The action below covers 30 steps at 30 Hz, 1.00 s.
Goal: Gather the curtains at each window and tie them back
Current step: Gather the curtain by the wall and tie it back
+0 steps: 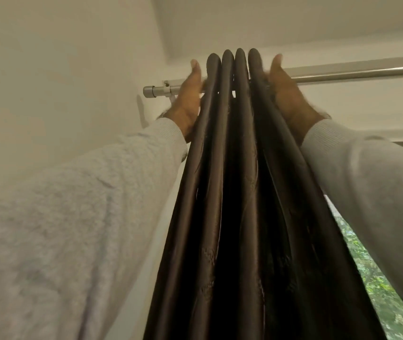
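Both flat, open hands, left (pixel 190 99) and right (pixel 287 94), press the glossy brown curtain's (pixel 234 192) rounded folds together.

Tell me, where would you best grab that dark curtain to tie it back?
Probably lower down, around the hanging body of the curtain, wrapping from both sides. Its folds are already bunched tight at the rod, where the left hand and right hand only press flat.
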### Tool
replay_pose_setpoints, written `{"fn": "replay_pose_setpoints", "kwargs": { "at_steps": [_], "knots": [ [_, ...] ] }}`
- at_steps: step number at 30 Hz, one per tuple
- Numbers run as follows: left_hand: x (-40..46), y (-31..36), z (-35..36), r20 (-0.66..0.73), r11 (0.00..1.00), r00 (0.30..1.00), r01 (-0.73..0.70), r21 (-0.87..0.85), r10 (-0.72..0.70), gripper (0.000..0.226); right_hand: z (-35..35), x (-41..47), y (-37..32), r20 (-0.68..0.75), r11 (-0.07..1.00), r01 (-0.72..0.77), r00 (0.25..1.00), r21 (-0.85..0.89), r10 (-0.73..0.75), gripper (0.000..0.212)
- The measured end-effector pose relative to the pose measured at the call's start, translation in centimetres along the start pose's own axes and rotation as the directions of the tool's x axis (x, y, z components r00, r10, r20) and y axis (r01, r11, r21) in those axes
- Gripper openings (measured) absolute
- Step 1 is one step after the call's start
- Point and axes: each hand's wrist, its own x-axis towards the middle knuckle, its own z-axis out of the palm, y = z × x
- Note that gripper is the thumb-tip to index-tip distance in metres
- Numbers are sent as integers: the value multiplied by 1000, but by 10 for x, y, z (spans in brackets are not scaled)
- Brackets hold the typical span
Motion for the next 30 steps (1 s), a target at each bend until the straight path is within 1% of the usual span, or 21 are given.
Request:
{"fn": "replay_pose_setpoints", "kwargs": {
  "at_steps": [1,2,3,4,5,7,8,9,10,12,13,14,15,16,17,19,21,22,25,27,30],
  "knots": [
    [0,-2,6,59,1000,998,-1,-2,1,97,9,2,2,56,999,-25,998,-19,26,81],
    [-4,-3,11,94,1000,996,-8,-4,8,101,16,3,4,79,998,-38,996,-55,42,89],
    [-7,-3,14,89,1000,996,-8,-3,8,103,18,3,7,79,996,-39,996,-77,45,94],
    [-8,-3,14,53,1000,998,-13,1,13,101,17,1,9,49,995,-31,998,-91,35,95],
    [-10,-3,13,4,1000,1000,-14,-9,14,99,13,-3,10,-14,995,-9,1000,-98,8,95],
    [-9,-6,0,-76,999,997,-20,-27,18,98,4,-8,11,-187,998,40,981,-46,-48,88],
    [-10,-8,-7,-105,999,994,-37,2,37,99,-2,-10,12,-248,998,56,967,-17,-58,83],
    [-9,-10,-13,-149,996,986,-66,58,74,101,-5,-12,14,-285,998,66,957,3,-62,80],
    [-7,-11,-18,-179,993,979,-86,78,98,100,-6,-13,16,-303,998,68,951,6,-63,78],
    [-9,-11,-20,-182,993,976,-112,29,116,91,-4,-14,25,-277,997,82,957,-6,-81,74],
    [-9,-13,-18,-137,993,984,-118,-2,116,90,3,-19,28,-239,996,95,967,-2,-92,70],
    [-12,-14,-15,-50,994,994,-96,-43,94,94,11,-21,31,-192,997,79,979,25,-72,68],
    [-17,-15,-10,53,995,997,-56,-84,60,103,20,-24,33,-139,998,48,989,44,-42,71],
    [-25,-18,-5,130,996,991,-25,-86,36,108,27,-26,35,-101,999,16,995,37,-12,77],
    [-33,-18,0,155,998,988,-18,-66,28,110,33,-29,37,-76,999,-1,997,34,4,84],
    [-44,-20,3,59,999,997,-47,-11,48,108,36,-33,39,-117,998,0,993,65,8,91],
    [-54,-19,-5,-92,997,993,-66,27,68,100,31,-46,35,-239,999,12,971,30,-5,83],
    [-58,-17,-11,-141,996,986,-85,39,89,96,29,-55,32,-269,999,24,963,28,-16,79],
    [-67,-19,-33,-222,992,967,-123,26,126,89,22,-78,33,-265,993,122,957,-6,-119,71],
    [-82,-22,-38,-186,992,974,-120,42,126,94,26,-96,34,-233,995,102,967,5,-98,72],
    [-116,-33,-33,-7,997,998,-65,50,65,104,36,-123,43,-110,999,27,994,17,-25,83]
  ]
}}
